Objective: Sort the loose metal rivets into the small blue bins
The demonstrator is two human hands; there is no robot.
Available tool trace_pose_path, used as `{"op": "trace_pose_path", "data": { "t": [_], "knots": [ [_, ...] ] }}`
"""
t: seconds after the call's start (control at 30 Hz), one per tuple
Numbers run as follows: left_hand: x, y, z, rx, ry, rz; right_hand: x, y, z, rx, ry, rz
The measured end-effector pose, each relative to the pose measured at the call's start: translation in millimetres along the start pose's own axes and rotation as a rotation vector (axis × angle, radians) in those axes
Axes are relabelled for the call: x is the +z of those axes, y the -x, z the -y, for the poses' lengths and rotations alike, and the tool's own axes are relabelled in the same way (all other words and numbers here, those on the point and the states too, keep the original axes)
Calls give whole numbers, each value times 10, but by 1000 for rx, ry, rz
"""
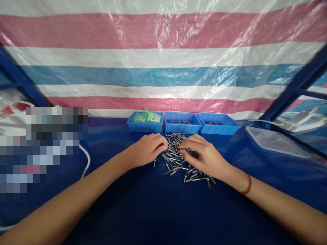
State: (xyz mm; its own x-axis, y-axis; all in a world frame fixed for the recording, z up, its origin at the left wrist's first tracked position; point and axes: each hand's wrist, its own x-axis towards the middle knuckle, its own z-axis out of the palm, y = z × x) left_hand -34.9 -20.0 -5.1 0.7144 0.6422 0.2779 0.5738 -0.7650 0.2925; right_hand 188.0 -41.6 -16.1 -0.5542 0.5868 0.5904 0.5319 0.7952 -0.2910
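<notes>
A loose pile of silvery blind rivets (173,158) lies on the blue tabletop (143,204). At the pile's left edge is my left hand (146,149), its thumb and fingertips pressed together; whatever they hold is hidden. My right hand (203,154) reaches over the right side of the pile. Its thumb and forefinger tips come together at a rivet among the others, and the palm hides part of the heap. Behind the pile stand three blue bins in a row: the left bin (145,128) holds green-and-clear plastic packets (146,116), while the middle bin (182,128) and right bin (219,130) contain some rivets.
A clear plastic lid or tray (277,141) lies at the right. Striped plastic sheeting (163,58) hangs behind, between blue frame posts (293,85). A white cable (87,160) runs at the left beside a pixelated area. A white device (306,117) sits far right.
</notes>
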Motion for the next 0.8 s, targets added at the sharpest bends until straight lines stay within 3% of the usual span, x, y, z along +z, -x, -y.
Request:
{"op": "trace_pose_path", "data": {
  "t": [0.27, 0.5, 0.8],
  "knots": [
    [121, -22, -365, -177, 327, -149, 31, -8, 132, 155, -238, -146],
    [153, -28, -396, -204, 431, -141, 25, -4, 160, 181, -336, -187],
    [158, -25, -392, -138, 381, -180, 8, 5, 173, 163, -334, -198]
  ]
}}
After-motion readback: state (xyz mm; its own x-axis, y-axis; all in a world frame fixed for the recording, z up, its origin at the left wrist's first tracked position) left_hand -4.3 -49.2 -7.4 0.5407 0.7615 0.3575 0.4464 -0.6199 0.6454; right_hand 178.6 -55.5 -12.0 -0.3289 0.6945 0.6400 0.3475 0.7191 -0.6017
